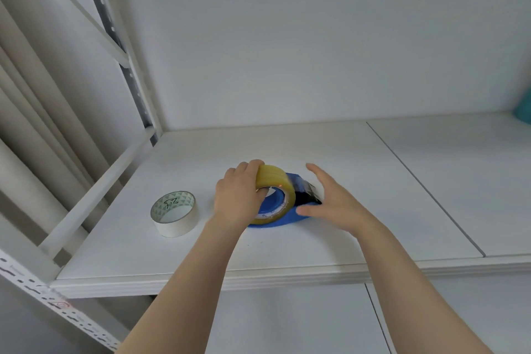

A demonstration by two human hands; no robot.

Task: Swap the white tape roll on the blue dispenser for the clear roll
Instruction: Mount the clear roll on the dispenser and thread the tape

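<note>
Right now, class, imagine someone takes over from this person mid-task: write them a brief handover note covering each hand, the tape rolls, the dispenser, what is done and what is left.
Left hand: gripping the clear roll, fingers on its top and in the core.
Right hand: open, beside the blue dispenser, holding nothing.
White roll: off the dispenser, lying flat on the shelf to the left.
Done: white roll removed; clear roll on the dispenser hub.
Left: whether it is fully seated cannot be told; check, then thread the tape to the black cutter end.

White shelf board (316, 244), slotted metal uprights (120, 46), perhaps a teal object (524, 112) at far right edge.
</note>
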